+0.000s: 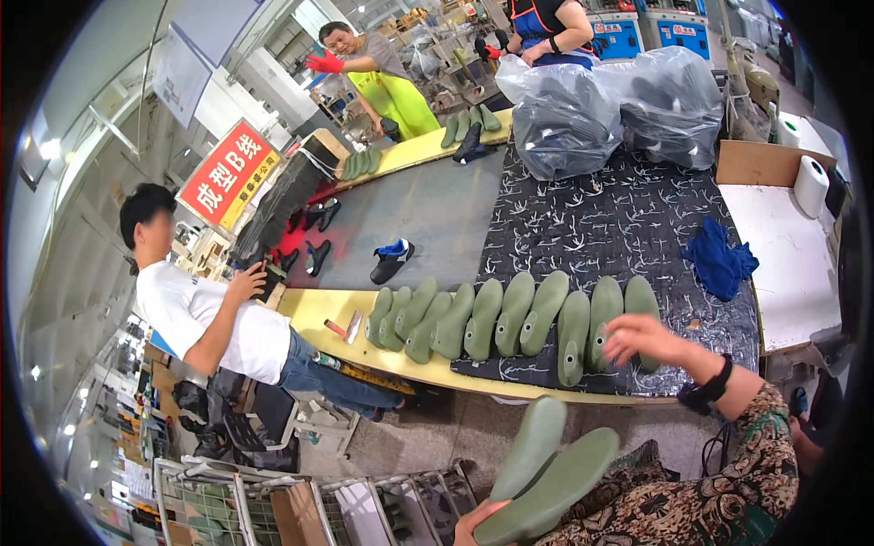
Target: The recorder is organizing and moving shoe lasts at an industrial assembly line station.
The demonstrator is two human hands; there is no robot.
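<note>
Two green shoe lasts (pixel 555 482) are gripped at their lower end by my left hand (pixel 477 520), near the bottom edge of the view. They stand tilted, side by side, and part of that hand is hidden behind them. My right hand (pixel 642 340) hovers over the right end of a row of green shoe lasts (pixel 489 318), its fingers stretched out and holding nothing. Nearest to it is a last (pixel 605 314) with a small round hole; whether the fingertips touch it I cannot tell. The row lies along the table's near edge.
Behind the row, a grey conveyor belt (pixel 446 205) carries a black shoe (pixel 391 262). Large plastic bags (pixel 564 118) and a blue cloth (pixel 719 259) lie on the black-patterned table cover (pixel 601 218). One person (pixel 218 309) stands left; others work opposite. A wire rack (pixel 319 505) stands below.
</note>
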